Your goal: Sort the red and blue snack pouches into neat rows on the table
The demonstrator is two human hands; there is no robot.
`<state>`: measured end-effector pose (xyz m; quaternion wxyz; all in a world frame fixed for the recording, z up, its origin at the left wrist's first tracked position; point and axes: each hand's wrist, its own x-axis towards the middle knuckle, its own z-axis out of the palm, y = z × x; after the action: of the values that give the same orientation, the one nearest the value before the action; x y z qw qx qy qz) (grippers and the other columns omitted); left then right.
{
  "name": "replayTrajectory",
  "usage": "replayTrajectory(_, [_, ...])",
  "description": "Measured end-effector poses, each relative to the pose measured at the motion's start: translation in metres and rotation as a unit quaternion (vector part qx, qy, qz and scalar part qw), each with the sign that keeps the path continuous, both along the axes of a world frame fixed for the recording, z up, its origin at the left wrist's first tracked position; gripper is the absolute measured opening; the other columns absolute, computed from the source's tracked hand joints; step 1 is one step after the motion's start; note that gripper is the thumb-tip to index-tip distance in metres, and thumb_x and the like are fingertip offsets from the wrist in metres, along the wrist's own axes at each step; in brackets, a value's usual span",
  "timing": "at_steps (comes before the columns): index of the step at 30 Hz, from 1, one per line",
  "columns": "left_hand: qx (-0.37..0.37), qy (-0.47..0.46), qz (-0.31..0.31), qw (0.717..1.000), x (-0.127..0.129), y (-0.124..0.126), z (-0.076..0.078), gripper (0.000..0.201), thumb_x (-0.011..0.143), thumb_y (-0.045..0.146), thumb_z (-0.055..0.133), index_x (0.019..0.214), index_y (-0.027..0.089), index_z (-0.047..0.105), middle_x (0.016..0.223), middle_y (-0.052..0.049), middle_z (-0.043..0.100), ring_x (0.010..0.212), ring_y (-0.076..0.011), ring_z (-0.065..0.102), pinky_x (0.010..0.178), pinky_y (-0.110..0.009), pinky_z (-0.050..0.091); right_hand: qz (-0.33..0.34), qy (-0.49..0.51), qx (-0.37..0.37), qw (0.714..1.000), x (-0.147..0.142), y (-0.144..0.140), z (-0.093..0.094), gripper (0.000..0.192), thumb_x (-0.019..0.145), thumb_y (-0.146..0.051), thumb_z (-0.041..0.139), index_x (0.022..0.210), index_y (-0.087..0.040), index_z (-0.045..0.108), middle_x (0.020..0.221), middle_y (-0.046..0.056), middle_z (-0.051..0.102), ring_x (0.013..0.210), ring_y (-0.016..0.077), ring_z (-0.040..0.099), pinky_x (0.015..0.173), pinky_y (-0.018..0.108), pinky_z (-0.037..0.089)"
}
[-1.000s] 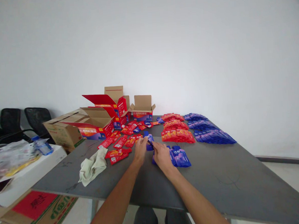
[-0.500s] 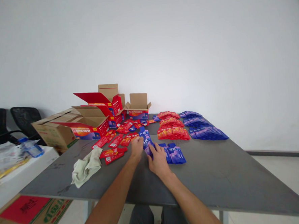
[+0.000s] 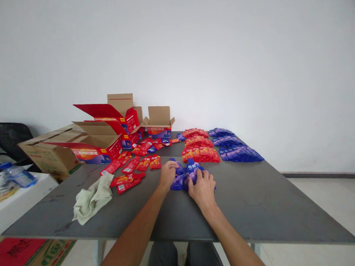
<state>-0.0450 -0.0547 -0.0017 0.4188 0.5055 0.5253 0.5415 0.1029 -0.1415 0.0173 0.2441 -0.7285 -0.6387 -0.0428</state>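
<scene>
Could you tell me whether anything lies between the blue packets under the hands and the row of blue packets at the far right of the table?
Nothing visible does. The left hand and right hand rest on the blue packets. Bare table runs from there to the blue row. The red row lies left of that path.

**Around the grey table**

A pale green cloth [image 3: 93, 197] lies crumpled on the dark grey table [image 3: 260, 208], near its left edge. Loose red sachets [image 3: 131, 168] scatter beside it. Open red cartons [image 3: 106, 141] stand at the far left, next to a plain brown cardboard box [image 3: 46, 155]. Farther back, red sachets sit in stacked rows [image 3: 200, 149], with rows of blue sachets [image 3: 235, 147] just to their right. A water bottle [image 3: 17, 175] lies on a white side table [image 3: 19, 195], before a black chair [image 3: 9, 137].
</scene>
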Motion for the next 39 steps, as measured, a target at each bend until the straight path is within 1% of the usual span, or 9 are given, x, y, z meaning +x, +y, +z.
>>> replayTrajectory(4, [0.035, 0.071, 0.001, 0.997, 0.0, -0.001, -0.008, 0.031, 0.067, 0.006, 0.049, 0.092, 0.016, 0.063, 0.093, -0.006, 0.072, 0.073, -0.0158, 0.065, 0.063, -0.026, 0.052, -0.031, -0.016, -0.029, 0.999, 0.01, 0.003, -0.006, 0.047, 0.09, -0.045, 0.051, 0.123, -0.013, 0.058, 0.117, 0.022, 0.055, 0.109, 0.0357, 0.046, 0.088, 0.045, 0.037])
replayTrajectory(10, [0.032, 0.097, -0.008, 0.995, 0.001, -0.006, -0.011, 0.034, 0.072, 0.007, 0.054, 0.102, 0.018, 0.062, 0.102, -0.007, 0.071, 0.079, -0.0162, 0.065, 0.068, -0.027, 0.053, -0.033, -0.017, -0.049, 0.998, 0.012, 0.009, -0.016, 0.046, 0.09, -0.049, 0.051, 0.113, -0.012, 0.064, 0.112, 0.022, 0.056, 0.108, 0.0358, 0.047, 0.086, 0.045, 0.039])
replayTrajectory(13, [0.024, 0.102, -0.021, 0.994, 0.004, -0.009, -0.014, 0.038, 0.074, 0.011, 0.059, 0.11, 0.02, 0.061, 0.111, -0.008, 0.068, 0.083, -0.017, 0.066, 0.072, -0.029, 0.053, -0.03, -0.009, -0.052, 0.998, 0.015, 0.013, -0.017, 0.052, 0.091, -0.056, 0.045, 0.112, -0.012, 0.066, 0.119, 0.022, 0.054, 0.11, 0.0366, 0.046, 0.086, 0.045, 0.039])
replayTrajectory(16, [0.019, 0.109, -0.028, 0.994, 0.011, -0.015, -0.016, 0.046, 0.072, 0.012, 0.064, 0.117, 0.02, 0.06, 0.117, -0.01, 0.066, 0.088, -0.0196, 0.065, 0.08, -0.033, 0.053, -0.02, 0.001, -0.067, 0.998, 0.02, 0.015, -0.017, 0.057, 0.089, -0.06, 0.048, 0.118, -0.014, 0.064, 0.133, 0.021, 0.048, 0.114, 0.0372, 0.044, 0.088, 0.045, 0.039])
replayTrajectory(21, [0.015, 0.125, -0.052, 0.991, 0.023, -0.021, -0.02, 0.051, 0.069, 0.01, 0.064, 0.119, 0.02, 0.062, 0.119, -0.011, 0.065, 0.098, -0.0234, 0.064, 0.087, -0.036, 0.051, 0.032, 0.007, -0.105, 0.994, 0.033, 0.012, -0.018, 0.067, 0.083, -0.054, 0.061, 0.141, -0.024, 0.048, 0.148, 0.014, 0.037, 0.121, 0.0366, 0.04, 0.092, 0.047, 0.038])
replayTrajectory(24, [0.015, 0.129, -0.066, 0.989, 0.027, -0.02, -0.022, 0.053, 0.069, 0.01, 0.064, 0.121, 0.019, 0.061, 0.12, -0.011, 0.064, 0.102, -0.0242, 0.063, 0.089, -0.035, 0.051, 0.084, -0.004, -0.116, 0.99, 0.039, 0.008, -0.018, 0.069, 0.08, -0.051, 0.066, 0.143, -0.03, 0.045, 0.15, 0.01, 0.036, 0.125, 0.0365, 0.035, 0.094, 0.049, 0.036])
replayTrajectory(28, [0.013, 0.162, -0.092, 0.982, 0.027, -0.019, -0.021, 0.057, 0.07, 0.009, 0.063, 0.125, 0.02, 0.058, 0.123, -0.01, 0.063, 0.109, -0.023, 0.06, 0.096, -0.034, 0.049, 0.123, -0.013, -0.126, 0.984, 0.041, 0.004, -0.017, 0.06, 0.084, -0.05, 0.062, 0.14, -0.035, 0.047, 0.15, 0.008, 0.038, 0.126, 0.0361, 0.033, 0.094, 0.05, 0.035])
replayTrajectory(33, [0.055, 0.285, -0.147, 0.946, 0.023, -0.021, -0.013, 0.06, 0.072, 0.005, 0.056, 0.13, 0.019, 0.057, 0.132, -0.007, 0.061, 0.121, -0.02, 0.055, 0.106, -0.032, 0.041, 0.133, -0.031, -0.121, 0.983, 0.038, 0.002, -0.017, 0.045, 0.088, -0.05, 0.057, 0.13, -0.033, 0.058, 0.148, 0.009, 0.039, 0.124, 0.0368, 0.033, 0.092, 0.05, 0.034])
replayTrajectory(39, [0.099, 0.447, -0.144, 0.877, 0.013, -0.028, 0.004, 0.034, 0.084, 0.022, 0.053, 0.116, 0.025, 0.067, 0.126, -0.004, 0.065, 0.121, -0.0209, 0.055, 0.109, -0.035, 0.037, 0.126, -0.039, -0.124, 0.984, 0.036, 0.0, -0.016, 0.043, 0.09, -0.048, 0.055, 0.129, -0.031, 0.058, 0.148, 0.009, 0.039, 0.124, 0.0365, 0.033, 0.093, 0.05, 0.033])
